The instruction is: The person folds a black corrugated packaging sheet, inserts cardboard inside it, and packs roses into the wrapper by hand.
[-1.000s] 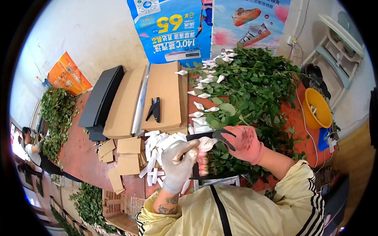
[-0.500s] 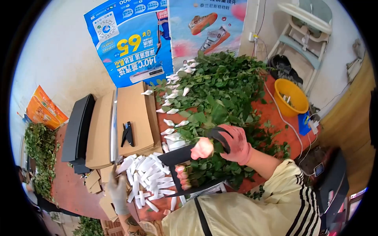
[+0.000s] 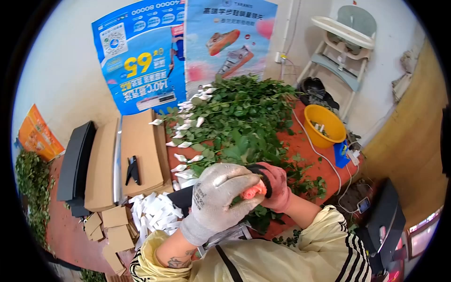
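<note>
The left hand in a grey-white glove (image 3: 221,199) and the right hand in a red-and-black glove (image 3: 276,187) were together, the left curled around a coral-pink rose bloom (image 3: 254,190); the right's exact grip I could not tell. Near them lay white paper-like strips (image 3: 156,211) and, farther, green leafy stems (image 3: 239,108) on the red table (image 3: 307,148).

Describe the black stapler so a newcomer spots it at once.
Start at the blue poster on the wall. Below it, on the red table, lies a tall stack of brown cardboard, the right-hand one of two. The black stapler lies on top, its two arms spread in a narrow V, far smaller than the long black stack further left.
</note>
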The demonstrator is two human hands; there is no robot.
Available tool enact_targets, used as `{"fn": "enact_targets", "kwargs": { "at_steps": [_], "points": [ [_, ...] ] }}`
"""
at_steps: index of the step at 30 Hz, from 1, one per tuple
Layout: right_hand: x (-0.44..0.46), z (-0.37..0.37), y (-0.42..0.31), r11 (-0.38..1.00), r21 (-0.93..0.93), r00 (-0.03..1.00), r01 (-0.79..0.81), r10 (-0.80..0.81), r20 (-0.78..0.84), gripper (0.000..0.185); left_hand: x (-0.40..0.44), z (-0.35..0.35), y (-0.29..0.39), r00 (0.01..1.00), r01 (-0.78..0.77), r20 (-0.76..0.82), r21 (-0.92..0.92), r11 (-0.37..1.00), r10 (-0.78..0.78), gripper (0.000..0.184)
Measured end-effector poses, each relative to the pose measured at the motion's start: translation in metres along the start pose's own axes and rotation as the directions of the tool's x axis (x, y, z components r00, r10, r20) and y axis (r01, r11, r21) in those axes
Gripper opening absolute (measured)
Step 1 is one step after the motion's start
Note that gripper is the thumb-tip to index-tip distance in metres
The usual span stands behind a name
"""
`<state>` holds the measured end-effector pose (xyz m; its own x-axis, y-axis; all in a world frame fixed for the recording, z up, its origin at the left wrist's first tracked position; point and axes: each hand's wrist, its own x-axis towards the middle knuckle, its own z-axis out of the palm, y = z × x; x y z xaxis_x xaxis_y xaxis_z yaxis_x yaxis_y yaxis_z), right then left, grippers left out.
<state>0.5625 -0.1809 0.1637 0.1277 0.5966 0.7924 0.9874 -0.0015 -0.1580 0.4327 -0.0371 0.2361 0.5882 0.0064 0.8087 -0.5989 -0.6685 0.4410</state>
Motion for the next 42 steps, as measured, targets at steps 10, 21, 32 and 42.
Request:
{"fn": "enact_targets", "kwargs": {
  "at_steps": [10, 21, 32, 42],
  "points": [
    [0.058, -0.094, 0.045, 0.727, 0.372, 0.568, -0.577, 0.684, -0.457, 0.024, -0.037, -0.038, -0.020, 0.937, 0.336, -0.084, -0.048, 0.941, -0.339, 0.058],
    [0.107, -0.247, 0.128, 0.976, -0.165, 0.475, -0.139, -0.081, -0.876, 0.020, -0.197, -0.068, -0.064, 0.535, 0.845, 0.139, -0.100, 0.526, -0.833, 0.027],
    [0.057, -0.024, -0.018, 0.440, -0.395, 0.577, 0.807, -0.446, 0.684, 0.029, -0.236, -0.025, -0.100, 0.478, 0.499, 0.423, 0.590, 0.634, -0.770, 0.057],
    [-0.040, 0.150, -0.001, 0.943, 0.010, 0.446, 0.334, -0.168, 0.879, 0.033, -0.253, 0.004, -0.117, 0.279, 0.587, 0.490, 0.594, 0.550, -0.826, 0.063]
  ]
}}
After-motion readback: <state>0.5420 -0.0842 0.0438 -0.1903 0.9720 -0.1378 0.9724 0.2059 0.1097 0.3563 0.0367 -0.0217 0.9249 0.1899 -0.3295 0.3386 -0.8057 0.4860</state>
